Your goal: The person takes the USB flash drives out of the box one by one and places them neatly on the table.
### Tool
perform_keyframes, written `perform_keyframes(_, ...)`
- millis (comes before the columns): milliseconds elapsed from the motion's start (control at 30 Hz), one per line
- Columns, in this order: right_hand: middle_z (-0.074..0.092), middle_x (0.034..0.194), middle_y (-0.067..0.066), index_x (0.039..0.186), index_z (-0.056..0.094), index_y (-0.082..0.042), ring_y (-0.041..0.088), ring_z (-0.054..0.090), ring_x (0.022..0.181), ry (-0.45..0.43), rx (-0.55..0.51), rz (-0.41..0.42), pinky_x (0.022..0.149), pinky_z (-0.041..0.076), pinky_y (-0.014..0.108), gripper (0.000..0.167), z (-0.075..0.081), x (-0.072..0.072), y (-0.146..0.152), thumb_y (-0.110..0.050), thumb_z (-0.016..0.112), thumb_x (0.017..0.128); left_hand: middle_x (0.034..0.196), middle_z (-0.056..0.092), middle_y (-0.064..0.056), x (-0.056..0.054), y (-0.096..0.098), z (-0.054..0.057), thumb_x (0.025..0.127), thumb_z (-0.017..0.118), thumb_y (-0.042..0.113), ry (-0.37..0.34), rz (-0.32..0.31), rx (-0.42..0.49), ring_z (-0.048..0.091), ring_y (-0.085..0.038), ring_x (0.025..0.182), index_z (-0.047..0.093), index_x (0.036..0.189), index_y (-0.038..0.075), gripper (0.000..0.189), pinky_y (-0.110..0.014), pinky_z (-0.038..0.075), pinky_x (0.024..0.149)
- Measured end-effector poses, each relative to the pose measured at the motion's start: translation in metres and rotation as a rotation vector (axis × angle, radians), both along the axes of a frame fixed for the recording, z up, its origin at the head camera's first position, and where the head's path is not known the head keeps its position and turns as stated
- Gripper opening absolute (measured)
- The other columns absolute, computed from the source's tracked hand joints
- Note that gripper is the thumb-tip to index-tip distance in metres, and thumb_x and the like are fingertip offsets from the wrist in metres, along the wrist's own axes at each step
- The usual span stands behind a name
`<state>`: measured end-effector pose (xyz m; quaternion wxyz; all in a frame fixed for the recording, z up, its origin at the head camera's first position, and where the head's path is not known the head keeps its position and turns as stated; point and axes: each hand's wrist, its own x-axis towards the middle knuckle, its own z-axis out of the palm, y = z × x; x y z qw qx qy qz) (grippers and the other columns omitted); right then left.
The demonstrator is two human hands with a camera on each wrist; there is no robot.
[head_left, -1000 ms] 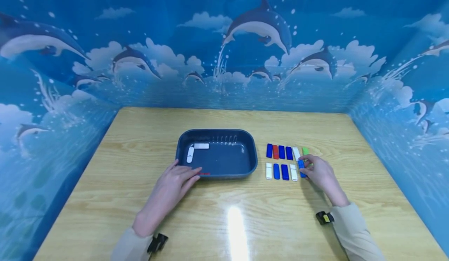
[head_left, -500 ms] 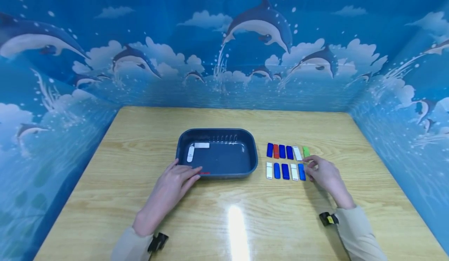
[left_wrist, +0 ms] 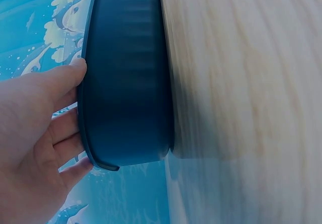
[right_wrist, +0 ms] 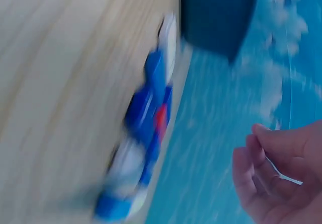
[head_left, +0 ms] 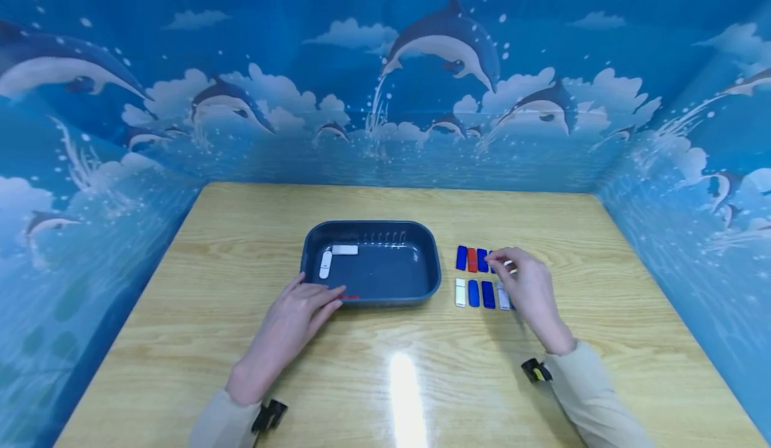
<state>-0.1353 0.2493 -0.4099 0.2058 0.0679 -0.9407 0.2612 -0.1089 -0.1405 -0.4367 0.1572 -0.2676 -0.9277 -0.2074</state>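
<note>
My left hand rests against the front left rim of a dark blue tray. Its fingers lie fairly straight, and thumb and fingertips touch the rim in the left wrist view. Inside the tray are two white USB sticks, plus a thin red strip partly hidden at the front wall. To the right, USB sticks lie in two rows, including a red one, a dark blue one and a white one. My right hand hovers above them, loosely curled, with nothing visible between thumb and fingers; it hides several sticks.
The wooden table carries everything and has a bright reflection near the front. A dolphin-printed backdrop encloses its back and sides. The rows of sticks lie close to the tray's right end.
My right hand has let go of the light blue stick at the front row's right end, then lifted and moved left over the rows. My left hand and the tray have stayed put.
</note>
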Motion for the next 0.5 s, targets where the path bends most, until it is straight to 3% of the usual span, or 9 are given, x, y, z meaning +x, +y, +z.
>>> perform_keyframes(200,0.072,0.087,0.006,0.099,0.076,-0.006,0.013,0.063,0.067,0.046,0.02,0.157,0.057,0.053,0.024,0.007,0.009,-0.01,-0.061,-0.007,0.073,0.094,0.109,0.077,-0.005,0.0,0.0,0.001,0.092,0.076,0.021,0.004,0.003,-0.003,0.073,-0.022,0.1,0.076,0.119,0.014,0.028,-0.056,0.037,0.116)
perform_keyframes(400,0.072,0.099,0.003,0.108,0.076,-0.01,0.011,0.058,0.065,-0.035,0.087,0.278,0.052,0.048,0.023,0.013,0.01,-0.019,-0.119,-0.013,0.07,0.097,0.11,0.076,-0.007,0.001,0.0,0.001,0.092,0.077,0.022,-0.017,0.019,-0.008,0.073,-0.023,0.101,0.075,0.119,0.014,0.029,-0.057,0.036,0.116)
perform_keyframes(500,0.072,0.106,0.004,0.114,0.075,-0.011,0.016,0.064,0.076,-0.08,0.15,0.332,0.061,0.054,0.027,0.018,0.005,-0.023,-0.145,-0.015,0.07,0.098,0.109,0.077,-0.007,0.001,0.0,0.001,0.091,0.078,0.022,-0.017,0.023,-0.011,0.073,-0.022,0.101,0.076,0.118,0.013,0.028,-0.058,0.037,0.116)
